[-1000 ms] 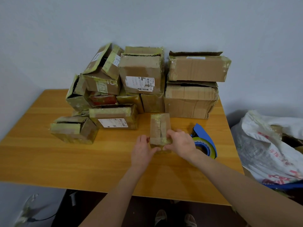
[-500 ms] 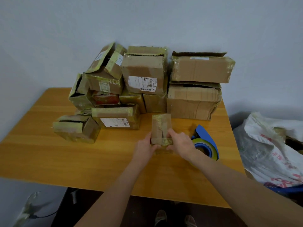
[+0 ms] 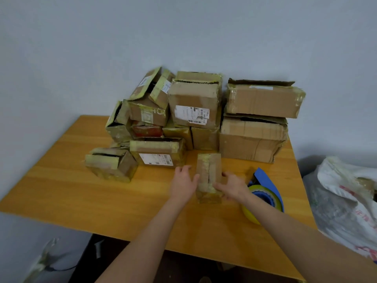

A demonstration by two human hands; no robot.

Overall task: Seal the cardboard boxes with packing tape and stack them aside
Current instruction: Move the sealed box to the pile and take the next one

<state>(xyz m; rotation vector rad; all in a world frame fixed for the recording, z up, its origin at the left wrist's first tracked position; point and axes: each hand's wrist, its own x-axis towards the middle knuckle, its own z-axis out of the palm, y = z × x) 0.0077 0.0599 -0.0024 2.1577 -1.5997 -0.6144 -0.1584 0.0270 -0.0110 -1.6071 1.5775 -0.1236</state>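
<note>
L hand (image 3: 183,183) slid up, flat on small box (image 3: 209,170); R hand (image 3: 232,187) grips it; dispenser (image 3: 265,177) just beside, pile (image 3: 193,99) behind.

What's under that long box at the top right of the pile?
The long box rests on a bigger, creased cardboard box standing on the table. Its inside is hidden.

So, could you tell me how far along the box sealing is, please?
Early days, I'd say. Done: nothing clearly; the piled boxes carry yellowed tape, yet the top right box and front left box gape open. In hand: the small box, its top seam split, held between left hand and right hand. Left: taping it, as the tape dispenser lies untouched beside it, then the pile.
</note>
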